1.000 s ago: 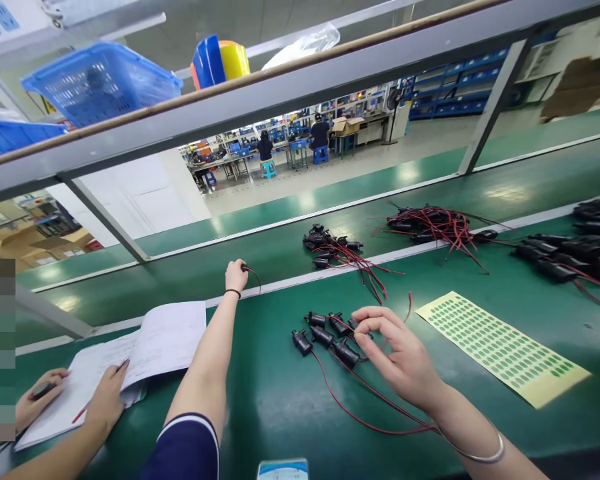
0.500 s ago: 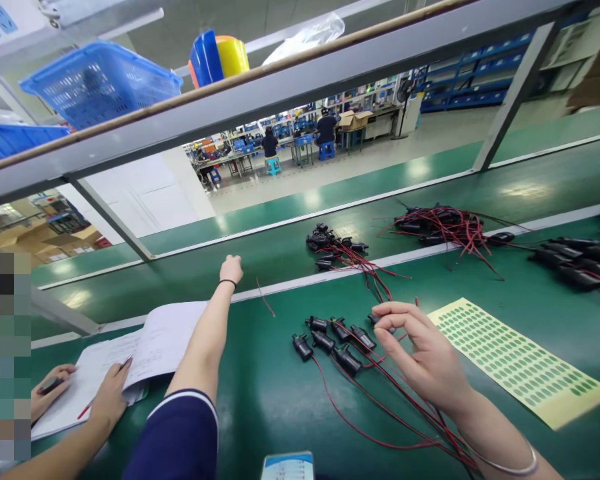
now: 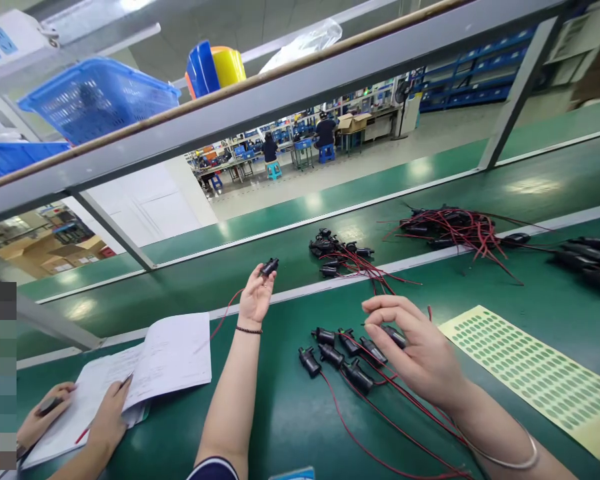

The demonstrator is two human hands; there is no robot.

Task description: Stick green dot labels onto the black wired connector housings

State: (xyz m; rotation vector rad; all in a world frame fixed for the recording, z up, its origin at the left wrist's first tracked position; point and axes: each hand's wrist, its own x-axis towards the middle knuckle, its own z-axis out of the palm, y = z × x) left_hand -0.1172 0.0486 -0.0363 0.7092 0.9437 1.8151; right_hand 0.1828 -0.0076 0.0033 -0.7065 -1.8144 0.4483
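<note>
While left hand [image 3: 256, 297] grips a black part [image 3: 269, 267], half-curled right hand's [image 3: 417, 353] hold is unclear.

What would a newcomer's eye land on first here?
Probably the left hand, raised near the middle with a black part at its fingertips. Next, the pale yellow sheet with rows of green ovals, lying on the green bench at the right. Then the cluster of black parts with red wires, just left of the right hand.
</note>
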